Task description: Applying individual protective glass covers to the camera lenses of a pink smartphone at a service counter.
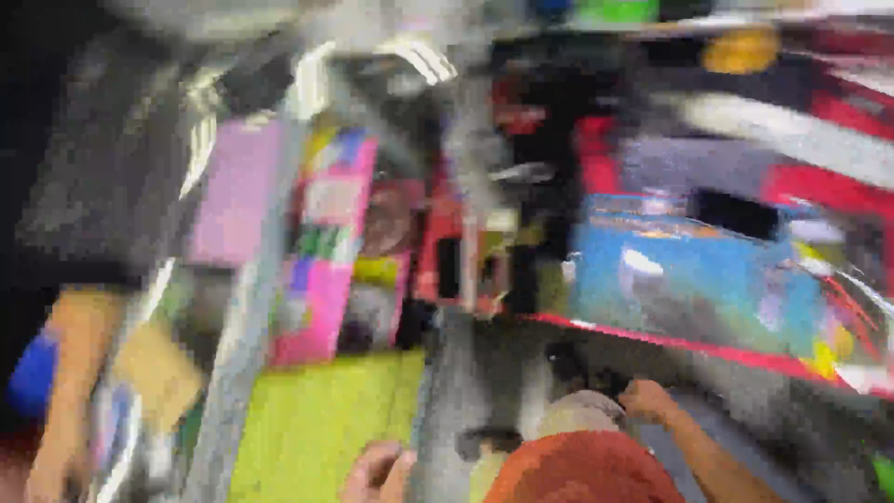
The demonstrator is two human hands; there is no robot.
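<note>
the frame is heavily motion-blurred. the right hand (647,401) rests by a pale rounded object (582,410) at the lower middle, just above a rust-red rounded thing (582,470); the left hand (377,470) sits beside a lime-green flat sheet (317,419). neither grip can be read, open or closed. a steadier, slower reach would serve best.

Both hands (377,470) — motion-blurred, edge-cropped

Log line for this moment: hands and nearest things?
left hand: low, beside yellow-green panel | right hand: near blue and red box | grip: unclear, blurred
</note>
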